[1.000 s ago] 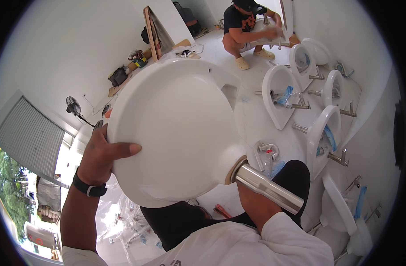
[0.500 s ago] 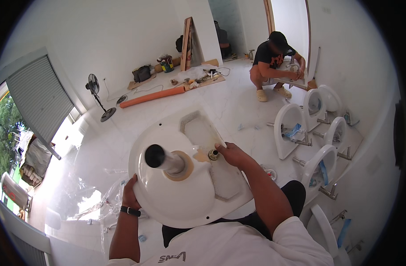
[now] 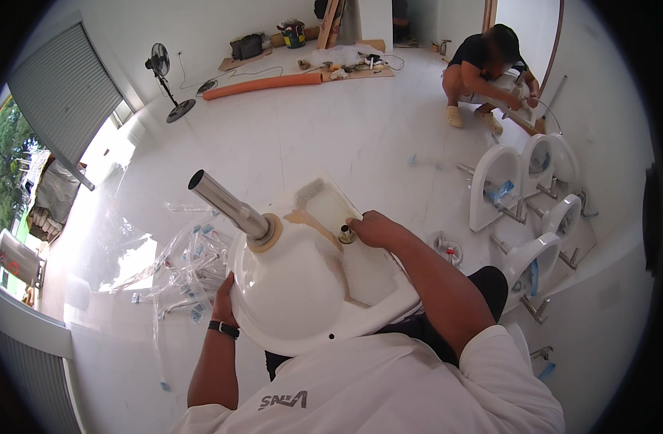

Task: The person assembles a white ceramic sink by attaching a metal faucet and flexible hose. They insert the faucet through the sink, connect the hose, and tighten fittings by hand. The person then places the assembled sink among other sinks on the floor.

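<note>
A white ceramic washbasin (image 3: 288, 289) lies underside up across my lap. From its drain a long chrome tailpipe (image 3: 234, 210) sticks up and leans left, with a tan ring round its base. My left hand (image 3: 226, 302), a black watch on its wrist, grips the basin's left rim. At the recessed back part of the basin, the fingertips of my right hand (image 3: 375, 230) close on a small brass-coloured fitting (image 3: 345, 235), probably the nut on a tap's threaded end. The thumb and finger partly cover that fitting.
Several white basins (image 3: 496, 184) with taps and pipes stand on the floor at the right. A co-worker (image 3: 483, 69) squats behind them, handling another basin. Clear plastic wrapping (image 3: 190, 267) lies at the left. An orange tube (image 3: 263, 87) and a standing fan (image 3: 161, 72) are farther back.
The basin has tilted, so its tailpipe now leans farther left and shows its length. My right hand stays at the fitting, my left at the rim. The view has shifted down.
</note>
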`<action>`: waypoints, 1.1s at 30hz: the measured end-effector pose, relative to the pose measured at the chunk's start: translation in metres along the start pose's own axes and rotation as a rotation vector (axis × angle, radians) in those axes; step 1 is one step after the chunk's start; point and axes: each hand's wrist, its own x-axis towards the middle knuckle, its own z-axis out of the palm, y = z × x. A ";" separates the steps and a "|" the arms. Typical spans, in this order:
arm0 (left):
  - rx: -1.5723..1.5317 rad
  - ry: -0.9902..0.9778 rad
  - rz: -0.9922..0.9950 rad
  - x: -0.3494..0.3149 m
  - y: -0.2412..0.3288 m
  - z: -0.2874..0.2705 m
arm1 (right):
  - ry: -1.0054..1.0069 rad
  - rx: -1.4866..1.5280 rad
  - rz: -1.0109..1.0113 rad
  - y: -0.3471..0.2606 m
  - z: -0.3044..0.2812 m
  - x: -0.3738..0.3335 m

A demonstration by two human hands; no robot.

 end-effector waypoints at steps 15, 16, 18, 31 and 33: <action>0.338 0.282 -0.081 0.010 -0.003 -0.019 | -0.075 0.085 0.160 0.022 0.028 0.018; 0.481 0.422 -0.080 0.010 -0.002 -0.013 | -0.088 0.081 0.145 0.021 0.028 0.017; 1.380 0.596 0.435 0.017 0.018 0.009 | -0.123 0.078 0.145 0.016 0.026 0.016; 0.689 0.035 0.559 0.060 0.049 0.172 | -0.452 0.745 0.181 0.086 0.007 0.018; 0.708 0.032 0.577 0.062 0.049 0.169 | -0.260 0.784 0.294 0.168 -0.012 0.034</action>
